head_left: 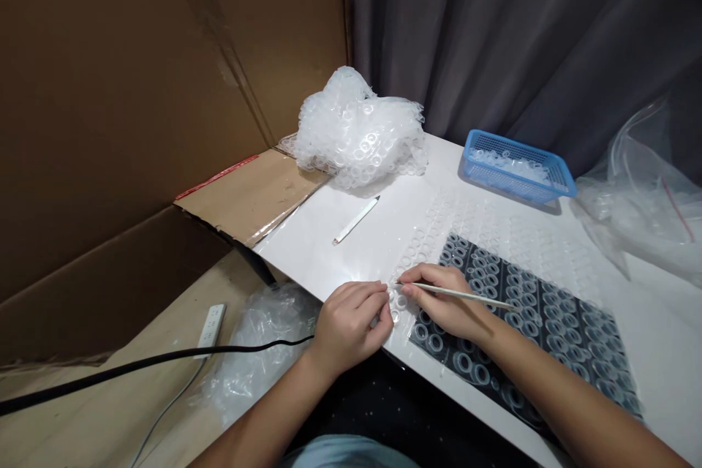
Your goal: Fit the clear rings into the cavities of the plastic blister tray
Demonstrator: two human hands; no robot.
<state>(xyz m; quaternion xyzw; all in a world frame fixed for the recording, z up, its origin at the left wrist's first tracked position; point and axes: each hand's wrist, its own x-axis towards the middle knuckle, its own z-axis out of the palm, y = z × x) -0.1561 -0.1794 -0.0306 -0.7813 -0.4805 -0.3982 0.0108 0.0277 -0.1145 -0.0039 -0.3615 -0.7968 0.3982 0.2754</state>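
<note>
My right hand [445, 305] is closed in a pinch on a thin white stick [472, 297], its tip pointing left at the edge of a clear sheet of rings [493, 241]. My left hand [351, 322] is curled, fingertips pressed on that sheet's near left corner, close to the stick's tip. The sheet of transparent rings lies over a black mat [548, 322] on the white table [329, 234].
A heap of clear ring sheets [359, 128] lies at the table's back left, a white pen-like tool [356, 219] in front of it. A blue basket [518, 164] with rings sits behind; plastic bags [641, 212] right. Cardboard [137, 88] left; black cable [137, 365], power strip [211, 325] below.
</note>
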